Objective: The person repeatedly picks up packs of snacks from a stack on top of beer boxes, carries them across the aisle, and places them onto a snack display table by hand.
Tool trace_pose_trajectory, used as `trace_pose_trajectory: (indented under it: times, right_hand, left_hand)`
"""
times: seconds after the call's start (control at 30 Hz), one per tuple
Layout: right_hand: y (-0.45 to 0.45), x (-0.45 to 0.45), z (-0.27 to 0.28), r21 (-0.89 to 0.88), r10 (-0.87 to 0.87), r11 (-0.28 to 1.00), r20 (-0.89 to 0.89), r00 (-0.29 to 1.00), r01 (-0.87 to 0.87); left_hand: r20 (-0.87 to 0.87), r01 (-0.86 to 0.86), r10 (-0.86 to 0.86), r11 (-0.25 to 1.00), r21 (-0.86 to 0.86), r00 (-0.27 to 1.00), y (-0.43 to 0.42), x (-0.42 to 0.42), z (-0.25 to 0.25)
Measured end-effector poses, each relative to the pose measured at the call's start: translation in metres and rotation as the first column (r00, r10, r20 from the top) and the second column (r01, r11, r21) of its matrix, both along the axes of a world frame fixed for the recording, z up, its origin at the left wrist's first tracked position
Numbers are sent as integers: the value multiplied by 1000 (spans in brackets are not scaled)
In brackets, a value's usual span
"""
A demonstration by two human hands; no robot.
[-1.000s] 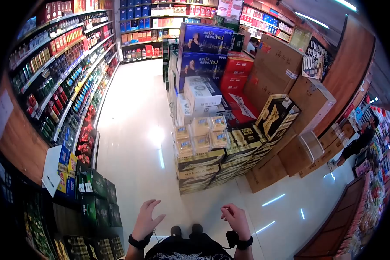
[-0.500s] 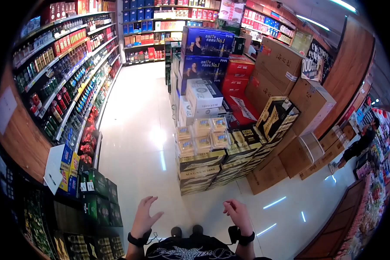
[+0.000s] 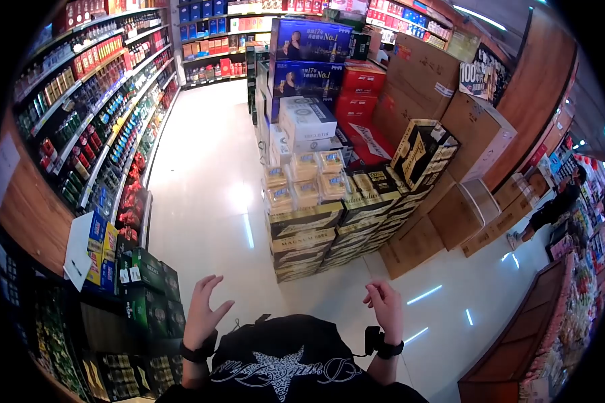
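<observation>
Black-and-gold cardboard cartons [image 3: 302, 238] stacked on the floor beyond two raised hands

The left hand [image 3: 202, 314], near left, is up in the air, its thumb and fingers spread well apart. The right hand [image 3: 387, 309], near right, is raised to a similar height with its fingers loosely curled; I cannot tell whether they meet the palm. A black wristband [image 3: 197, 350] circles the left wrist, and a small dark block [image 3: 372, 340] sits beside the right one. Nearest, between the forearms, is a black shirt with a white star print [image 3: 282, 339].

Just beyond the hands, and apart from them, the cartons stand in layers on the pale, glossy tiled floor [image 3: 202, 174]. Yellow packs in clear wrap [image 3: 305, 193] sit on top, toward the left. Farther back rise white cardboard boxes [image 3: 306, 123], red cartons [image 3: 361, 107] and printed blue boxes [image 3: 310, 41], with large brown cardboard boxes [image 3: 417, 74] to their right.

Dark green cartons [image 3: 146, 305] are piled near left, and long tiered shelves of bottles and cans [image 3: 104, 101] run from there to the far end. At far right is a person in dark clothes [image 3: 555, 209].
</observation>
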State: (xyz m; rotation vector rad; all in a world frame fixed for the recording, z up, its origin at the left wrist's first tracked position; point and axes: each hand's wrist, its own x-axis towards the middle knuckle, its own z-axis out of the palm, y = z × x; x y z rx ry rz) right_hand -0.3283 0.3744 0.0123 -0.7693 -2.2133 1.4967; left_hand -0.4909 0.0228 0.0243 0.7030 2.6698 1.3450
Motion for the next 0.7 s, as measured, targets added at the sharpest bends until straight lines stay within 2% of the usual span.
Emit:
trace_pose_trajectory:
  times: [0.27, 0.4, 0.5, 0.6, 0.7]
  right_hand:
    - [-3, -8, 6, 0, -11, 1000, 84, 996, 11]
    - [-13, -12, 5, 22, 49, 998, 139, 989, -52]
    - [-20, -11, -1, -28, 94, 995, 142, 985, -91]
    - [-25, -11, -4, -38, 120, 993, 201, 972, -115]
    - [-33, -6, -5, -74, 144, 989, 272, 951, -129]
  left_hand:
    - [9, 18, -18, 999, -34, 1000, 8, -8, 6]
    - [62, 31, -29, 999, -29, 998, 10, -3, -2]
    - [78, 35, -31, 998, -54, 997, 8, 4, -8]
    - [87, 40, -30, 992, -116, 996, 3, 12, -9]
    - [133, 36, -21, 994, -105, 991, -4, 18, -14]
